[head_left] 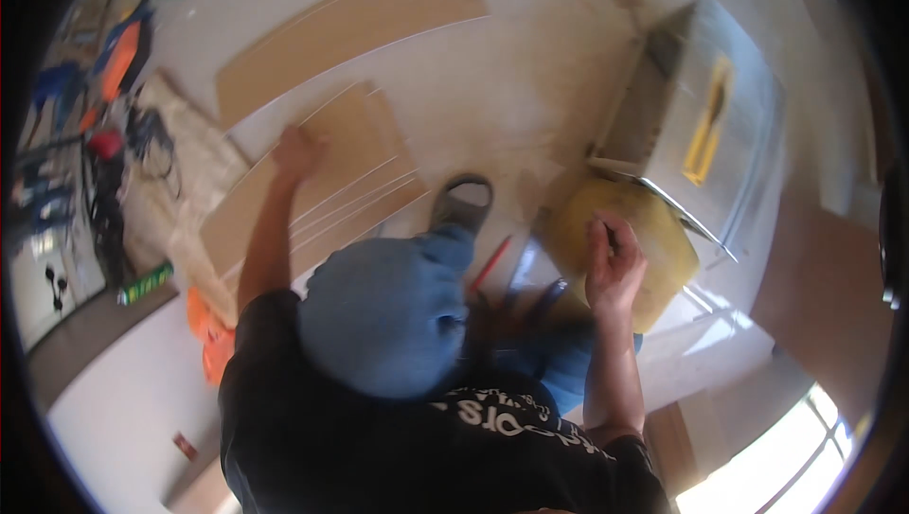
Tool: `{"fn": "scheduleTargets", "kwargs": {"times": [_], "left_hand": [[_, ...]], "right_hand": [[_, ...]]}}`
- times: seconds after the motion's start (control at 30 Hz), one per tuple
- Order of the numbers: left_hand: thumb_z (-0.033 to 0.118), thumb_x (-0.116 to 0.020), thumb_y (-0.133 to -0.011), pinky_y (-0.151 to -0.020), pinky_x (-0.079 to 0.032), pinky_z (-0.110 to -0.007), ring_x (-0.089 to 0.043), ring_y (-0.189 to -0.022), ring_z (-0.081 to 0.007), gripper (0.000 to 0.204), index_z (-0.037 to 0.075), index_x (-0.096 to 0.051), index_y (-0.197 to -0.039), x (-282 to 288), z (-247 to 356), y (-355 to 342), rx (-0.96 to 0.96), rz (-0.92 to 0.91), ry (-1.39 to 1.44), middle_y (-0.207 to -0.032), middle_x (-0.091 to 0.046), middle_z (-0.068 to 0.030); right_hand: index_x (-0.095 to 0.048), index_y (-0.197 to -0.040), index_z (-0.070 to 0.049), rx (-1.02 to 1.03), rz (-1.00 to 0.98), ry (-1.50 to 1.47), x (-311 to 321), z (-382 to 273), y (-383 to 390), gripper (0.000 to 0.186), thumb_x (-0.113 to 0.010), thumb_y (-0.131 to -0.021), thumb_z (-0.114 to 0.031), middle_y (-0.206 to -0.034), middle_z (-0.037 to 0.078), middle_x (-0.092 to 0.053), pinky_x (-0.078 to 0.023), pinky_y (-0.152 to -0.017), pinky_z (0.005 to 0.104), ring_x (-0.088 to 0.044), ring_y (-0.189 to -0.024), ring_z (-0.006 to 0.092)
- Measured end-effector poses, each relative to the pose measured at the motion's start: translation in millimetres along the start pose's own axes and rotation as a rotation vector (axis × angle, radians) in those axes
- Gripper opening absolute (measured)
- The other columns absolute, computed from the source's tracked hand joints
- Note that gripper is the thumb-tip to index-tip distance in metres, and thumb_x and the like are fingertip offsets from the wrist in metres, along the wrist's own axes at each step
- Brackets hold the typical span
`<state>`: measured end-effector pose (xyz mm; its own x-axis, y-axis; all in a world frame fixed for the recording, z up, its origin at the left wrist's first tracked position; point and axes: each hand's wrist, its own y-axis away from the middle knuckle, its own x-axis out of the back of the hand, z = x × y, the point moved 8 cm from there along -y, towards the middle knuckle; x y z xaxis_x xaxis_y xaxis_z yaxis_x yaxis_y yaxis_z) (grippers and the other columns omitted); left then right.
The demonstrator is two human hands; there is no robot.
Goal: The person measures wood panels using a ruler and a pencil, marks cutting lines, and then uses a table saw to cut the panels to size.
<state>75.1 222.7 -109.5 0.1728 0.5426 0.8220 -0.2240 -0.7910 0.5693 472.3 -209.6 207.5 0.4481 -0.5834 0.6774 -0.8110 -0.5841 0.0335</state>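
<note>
My left hand (301,152) rests on a stack of light-brown wood boards (365,150) on the floor to the left. Motion blurs its fingers, so I cannot make out how they are set. The right hand (615,263) is raised over a yellow, rounded, stool-like thing (653,230), without visible contact. Its fingers are curled toward the thumb in a pinch; anything between them is hidden or too small to see. Below it, a red stick-like tool (490,263) and dark-handled tools (549,296) lie near my legs.
Another long board (350,31) lies farther off. At the right stands a grey open-sided box (748,116) with a yellow tool (708,126) on it. Cables (156,145), a green can (147,284) and an orange bag (213,339) are at the left. My shoe (464,203) stands between.
</note>
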Motion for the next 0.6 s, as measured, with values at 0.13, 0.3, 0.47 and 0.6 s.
{"fn": "scheduleTargets", "kwargs": {"times": [0.13, 0.3, 0.47, 0.6], "left_hand": [[0.072, -0.054, -0.096, -0.129, -0.014, -0.057, -0.012, -0.163, -0.0401, 0.106, -0.003, -0.024, -0.165, 7, -85, 75, 0.091, 0.378, 0.152, -0.174, -0.018, -0.0253], [0.071, -0.053, -0.098, -0.13, -0.007, -0.057, -0.007, -0.162, -0.0452, 0.11, -0.009, -0.016, -0.164, 12, -38, 116, 0.016, 0.43, 0.186, -0.173, -0.011, -0.0308], [0.07, -0.054, -0.098, -0.13, -0.004, -0.057, -0.002, -0.162, -0.0467, 0.113, -0.01, -0.011, -0.164, 0, 27, 137, -0.058, 0.365, 0.215, -0.173, -0.005, -0.0322], [0.07, -0.055, -0.097, -0.13, -0.004, -0.056, -0.003, -0.162, -0.0456, 0.112, -0.008, -0.013, -0.165, 0, 46, 155, -0.084, 0.3, 0.188, -0.174, -0.005, -0.0302]], "right_hand": [[-0.072, -0.118, -0.001, -0.057, -0.493, -0.247, -147, -20, 11, 0.025, -0.068, -0.1, -0.018, -0.1, 0.02, -0.076, -0.057, -0.083, 0.0351, -0.074, -0.087, 0.0271], [-0.071, -0.116, -0.003, 0.032, -0.613, -0.13, -293, -11, 19, 0.033, -0.069, -0.094, -0.027, -0.11, 0.024, -0.075, -0.057, -0.091, 0.0478, -0.071, -0.106, 0.0438], [-0.072, -0.114, -0.001, -0.07, -0.678, 0.083, -334, 17, 42, 0.041, -0.071, -0.087, -0.032, -0.108, 0.028, -0.074, -0.056, -0.093, 0.0516, -0.07, -0.107, 0.0456], [-0.075, -0.106, -0.003, -0.075, -0.661, 0.064, -331, 11, 44, 0.038, -0.073, -0.085, -0.035, -0.105, 0.027, -0.074, -0.057, -0.09, 0.0501, -0.071, -0.104, 0.0432]]}}
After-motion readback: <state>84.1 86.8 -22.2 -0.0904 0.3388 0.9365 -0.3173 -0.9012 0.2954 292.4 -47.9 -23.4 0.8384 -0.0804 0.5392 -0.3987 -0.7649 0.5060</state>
